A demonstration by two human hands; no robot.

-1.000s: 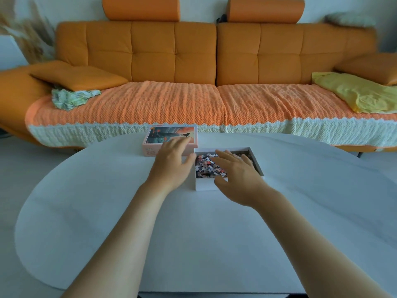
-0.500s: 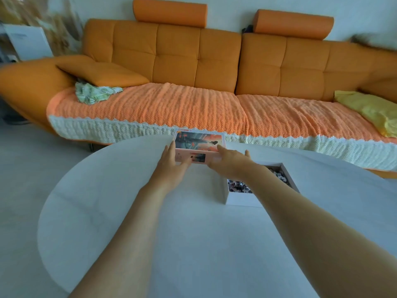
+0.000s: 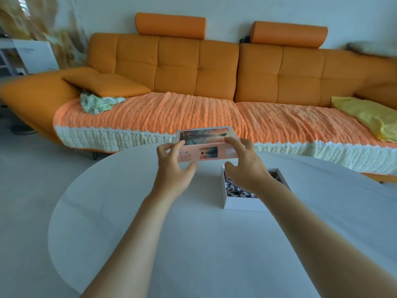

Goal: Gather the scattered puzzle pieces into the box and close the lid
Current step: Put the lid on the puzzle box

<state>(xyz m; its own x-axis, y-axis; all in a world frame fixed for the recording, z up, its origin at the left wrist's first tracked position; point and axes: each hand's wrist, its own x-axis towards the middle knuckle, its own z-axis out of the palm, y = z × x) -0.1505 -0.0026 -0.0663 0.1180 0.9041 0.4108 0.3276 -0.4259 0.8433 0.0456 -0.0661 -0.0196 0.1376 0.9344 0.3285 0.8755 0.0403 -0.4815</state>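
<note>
The pink box lid (image 3: 206, 145), with a picture on its top, is lifted off the table and tilted toward me. My left hand (image 3: 175, 168) grips its left end and my right hand (image 3: 245, 166) grips its right end. The white open box (image 3: 242, 204) sits on the table just right of the lid, holding several puzzle pieces (image 3: 236, 188). My right wrist crosses over the box and hides part of its inside.
The round white table (image 3: 150, 233) carries only the box. Behind it runs a long orange sofa (image 3: 193, 108) with a knitted cover, an orange cushion (image 3: 107, 84), a green cloth (image 3: 96, 103) and a yellow cloth (image 3: 369, 117).
Both hands left the box, took the lid at its two ends and raised it off the table. The view swung left, so the box now lies further right.
</note>
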